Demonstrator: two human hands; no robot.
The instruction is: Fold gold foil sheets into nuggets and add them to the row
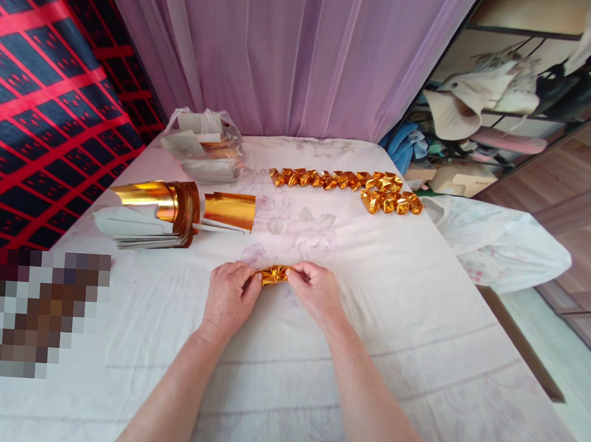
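Between my two hands is a small folded piece of gold foil paper [275,275], creased and shiny, just over the white cloth. My left hand [232,290] pinches its left end, thumb towards me. The right end is gripped by my right hand [316,287], with the fingertips closed on it. Behind them lies a row of folded gold foil pieces [328,179], several of them touching, with a shorter second row [393,201] at its right end. To the left is a curled stack of gold foil sheets [186,214], and beside it a single gold sheet [229,210].
A clear plastic bag [204,145] with more sheets stands at the back left. The table's floral white cloth [396,287] reaches to the purple curtain [286,54]. Right of the table hang a white plastic bag [509,244] and shelves with hats and shoes [513,94].
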